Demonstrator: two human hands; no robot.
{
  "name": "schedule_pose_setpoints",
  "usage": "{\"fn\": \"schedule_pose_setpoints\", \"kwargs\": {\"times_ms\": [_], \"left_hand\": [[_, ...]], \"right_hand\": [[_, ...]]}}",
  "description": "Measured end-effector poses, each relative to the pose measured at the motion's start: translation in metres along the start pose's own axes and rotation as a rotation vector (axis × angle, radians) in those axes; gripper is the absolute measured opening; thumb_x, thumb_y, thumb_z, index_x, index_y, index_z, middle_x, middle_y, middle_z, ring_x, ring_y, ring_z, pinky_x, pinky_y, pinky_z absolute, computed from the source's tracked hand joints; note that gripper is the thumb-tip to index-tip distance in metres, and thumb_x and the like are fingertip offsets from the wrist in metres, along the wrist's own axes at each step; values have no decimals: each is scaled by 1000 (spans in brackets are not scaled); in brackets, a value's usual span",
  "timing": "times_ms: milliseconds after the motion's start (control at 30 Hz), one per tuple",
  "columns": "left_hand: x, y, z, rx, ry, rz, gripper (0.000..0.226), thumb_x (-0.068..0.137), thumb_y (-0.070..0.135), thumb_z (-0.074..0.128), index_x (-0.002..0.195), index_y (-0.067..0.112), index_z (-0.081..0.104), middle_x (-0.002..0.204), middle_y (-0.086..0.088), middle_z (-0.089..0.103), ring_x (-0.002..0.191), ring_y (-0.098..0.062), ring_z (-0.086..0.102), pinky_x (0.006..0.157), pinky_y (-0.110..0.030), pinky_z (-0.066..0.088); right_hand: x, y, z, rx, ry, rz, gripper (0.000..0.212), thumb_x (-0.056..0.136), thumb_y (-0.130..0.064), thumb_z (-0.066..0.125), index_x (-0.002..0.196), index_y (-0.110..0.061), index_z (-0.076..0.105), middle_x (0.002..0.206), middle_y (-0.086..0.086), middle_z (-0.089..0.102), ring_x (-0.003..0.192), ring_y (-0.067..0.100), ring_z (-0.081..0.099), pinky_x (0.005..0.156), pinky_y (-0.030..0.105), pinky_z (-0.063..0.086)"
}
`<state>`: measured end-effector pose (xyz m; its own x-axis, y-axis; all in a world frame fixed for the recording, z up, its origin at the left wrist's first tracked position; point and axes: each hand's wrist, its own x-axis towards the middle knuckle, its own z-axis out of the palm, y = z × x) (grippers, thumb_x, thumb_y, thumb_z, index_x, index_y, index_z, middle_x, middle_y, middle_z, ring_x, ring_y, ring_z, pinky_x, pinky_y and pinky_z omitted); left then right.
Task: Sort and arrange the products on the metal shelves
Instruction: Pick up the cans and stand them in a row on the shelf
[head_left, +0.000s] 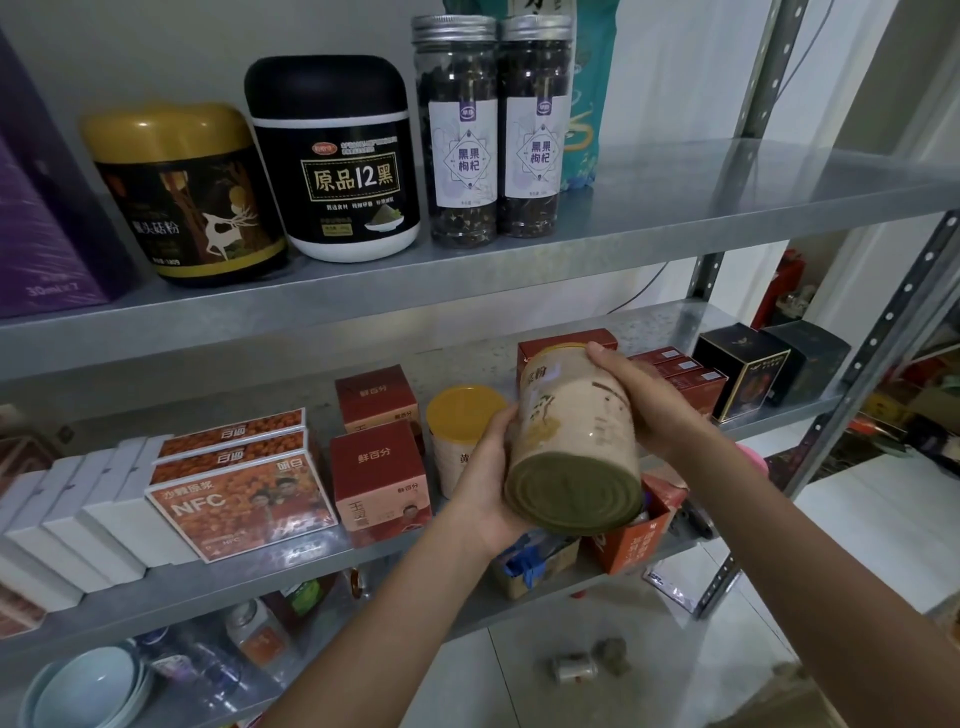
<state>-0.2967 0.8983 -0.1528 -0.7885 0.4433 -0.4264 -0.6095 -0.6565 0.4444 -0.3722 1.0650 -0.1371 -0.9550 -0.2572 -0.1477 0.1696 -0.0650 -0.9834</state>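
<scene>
Products fill two galvanised metal shelves (519, 280) set against a pale wall. On the upper shelf, from the left, stand a purple box (36, 234), a gold-lidded jar (182, 197), a black-lidded jar (337, 161) and two tall clear jars (493, 135) of dark berries. On the lower shelf, white boxes (78, 519) sit beside orange juice boxes (239, 483), then red cartons (379, 467) and a yellow-lidded canister (462, 431). Just right of that canister, the left hand (488, 483) and right hand (644, 395) clasp a beige tin (576, 436) from both sides, tilted, its metal bottom toward the camera. Black boxes (748, 369) stand farther right.
</scene>
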Motion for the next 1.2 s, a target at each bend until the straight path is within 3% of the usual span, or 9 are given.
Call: {"fn": "schedule_pose_setpoints", "kwargs": {"times_ms": [167,300,533,733,833,900,967,1100,1200], "left_hand": [[0,11,-8,331,39,73,69,76,60,69,128,15,59,116,-14,70,106,-30,68,90,-43,54],[1,5,-6,227,14,56,61,77,54,70,120,12,64,111,-16,72,97,-29,71,75,-39,59],[-5,-2,-2,-133,-63,-113,69,69,54,71,115,3,65,102,-23,70,82,-36,71,73,-52,58],[-5,-5,-3,-125,-84,-120,70,73,57,69,117,3,65,107,-22,68,87,-36,69,80,-48,56],[-1,1,-8,51,-47,-43,66,76,58,64,115,5,67,109,-18,69,94,-33,69,86,-43,56],[2,6,-12,241,-3,61,64,83,59,57,125,12,62,121,-13,67,111,-30,64,101,-46,48],[2,12,-15,470,65,162,62,83,64,56,125,18,61,120,-9,69,114,-26,64,104,-49,44],[-4,15,-8,914,134,280,75,69,76,56,129,29,54,109,6,72,95,-7,70,81,-27,56],[-1,10,-8,959,156,286,82,64,72,60,133,29,49,108,6,72,87,-5,72,67,-19,54]], "right_hand": [[-3,-12,7,-363,-49,-112,56,66,-62,64,83,-9,67,57,-5,65,52,7,64,48,15,47],[-2,-12,9,-387,-82,-106,58,71,-63,60,93,-9,69,61,-5,68,57,8,66,51,16,48],[-6,15,-2,125,-213,60,53,86,-61,49,98,-19,78,102,8,74,95,23,71,76,32,58],[-4,21,4,237,-110,79,63,75,-65,61,107,-12,73,104,14,74,94,27,72,70,34,59],[-3,15,2,170,-31,37,63,68,-63,66,103,-11,71,96,13,74,86,27,73,66,32,58],[-6,8,-1,32,-10,-28,66,64,-65,67,99,-8,69,86,10,73,77,23,72,64,30,58],[-10,2,-1,-157,7,-88,69,60,-68,67,90,-6,68,72,3,70,64,16,69,55,21,54],[-10,-4,7,-424,73,-174,63,61,-69,66,81,-10,72,60,-7,70,53,7,67,44,12,45],[-7,-4,12,-500,119,-157,50,75,-61,67,80,-12,72,62,-10,70,56,6,68,45,11,45]]}}
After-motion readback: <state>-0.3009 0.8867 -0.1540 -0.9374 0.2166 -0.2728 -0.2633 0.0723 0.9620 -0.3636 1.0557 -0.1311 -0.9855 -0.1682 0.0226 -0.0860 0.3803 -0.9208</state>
